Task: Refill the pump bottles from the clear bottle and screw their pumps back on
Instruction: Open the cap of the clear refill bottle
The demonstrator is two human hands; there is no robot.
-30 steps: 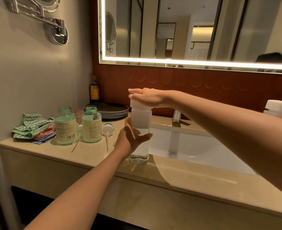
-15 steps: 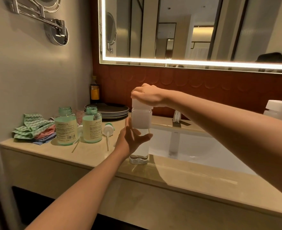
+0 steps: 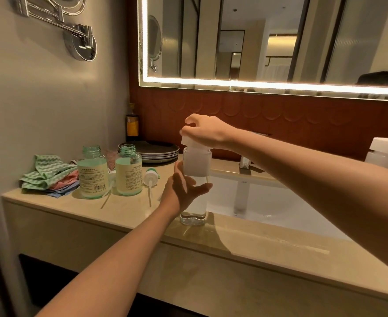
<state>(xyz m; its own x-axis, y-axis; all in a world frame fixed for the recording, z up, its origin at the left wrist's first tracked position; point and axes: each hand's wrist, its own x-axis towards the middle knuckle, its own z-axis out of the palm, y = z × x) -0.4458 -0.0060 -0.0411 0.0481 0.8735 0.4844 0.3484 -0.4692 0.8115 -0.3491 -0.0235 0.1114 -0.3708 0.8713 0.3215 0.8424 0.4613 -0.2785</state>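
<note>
As left hand point(image 3: 183, 193) and right hand point(image 3: 207, 132) grip one clear bottle point(image 3: 196, 164), two pump bottles point(image 3: 93, 175) point(image 3: 129, 173) stand uncapped.

The clear bottle point(image 3: 196, 170) stands upright at the counter's point(image 3: 129, 216) front edge, with its white cap point(image 3: 188, 143) on top. At its nine o'clock the right pump bottle point(image 3: 129, 171) and the left pump bottle point(image 3: 92, 173) stand open, with a pump point(image 3: 151, 177) lying at the right one's three o'clock.

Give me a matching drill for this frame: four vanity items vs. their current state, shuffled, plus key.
Items:
1. clear bottle
2. left pump bottle
3. right pump head
4. dark plates

States:
A. lying on its side on the counter
B. stacked near the back wall
C. held upright at the sink edge, white cap gripped
D. standing with its neck open

Pairs: 1-C, 2-D, 3-A, 4-B
</note>
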